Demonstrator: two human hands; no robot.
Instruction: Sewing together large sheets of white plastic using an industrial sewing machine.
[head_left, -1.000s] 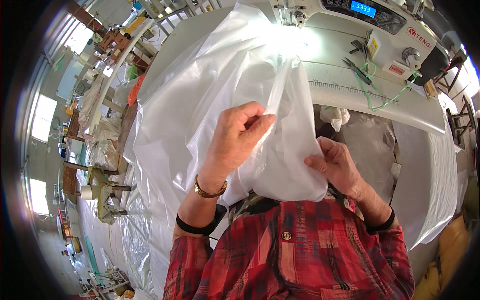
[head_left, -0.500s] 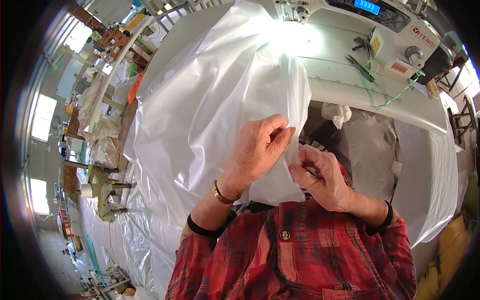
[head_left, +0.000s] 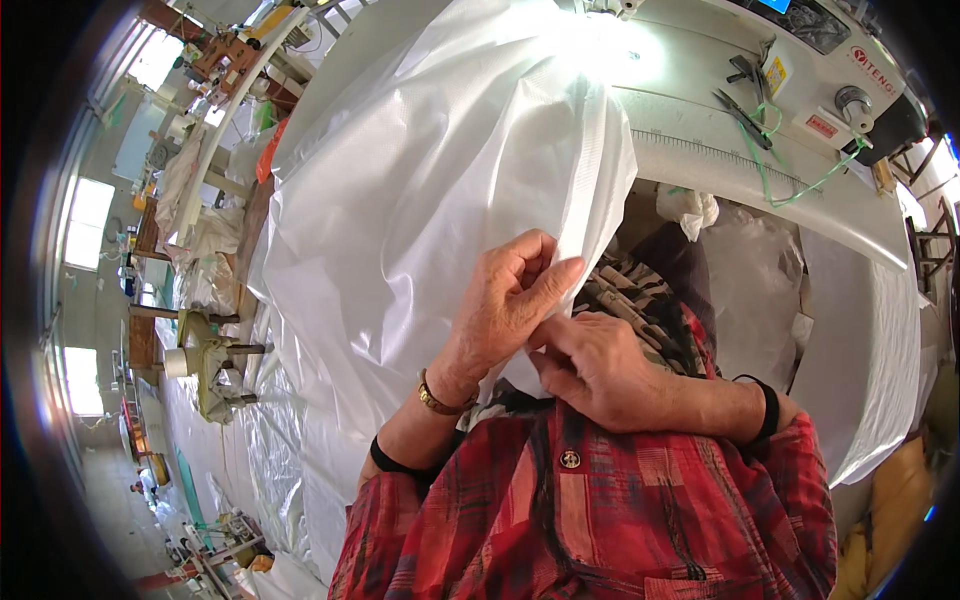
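A large sheet of shiny white plastic fabric (head_left: 400, 190) hangs from the sewing machine's bed toward my lap, its right edge folded into a long strip. My left hand (head_left: 512, 300) pinches that edge between thumb and fingers. Just below and to the right, my right hand (head_left: 590, 365) is closed at the same edge, its fingertips against the sheet close to the left hand. The sewing machine (head_left: 840, 75) stands at the upper right; its bright lamp (head_left: 625, 55) glares over the needle area, which I cannot make out.
Black thread snips (head_left: 742, 118) and green thread (head_left: 765, 180) lie on the machine table (head_left: 680, 150), beside a printed ruler scale. A knotted white bag (head_left: 688, 208) and clear plastic (head_left: 750, 290) are below its edge. At left stands a stool (head_left: 205, 365) amid crumpled plastic.
My right hand has moved left and slightly down, in close to my left hand. The folded edge between my left hand and the machine is straighter, and the view has shifted slightly.
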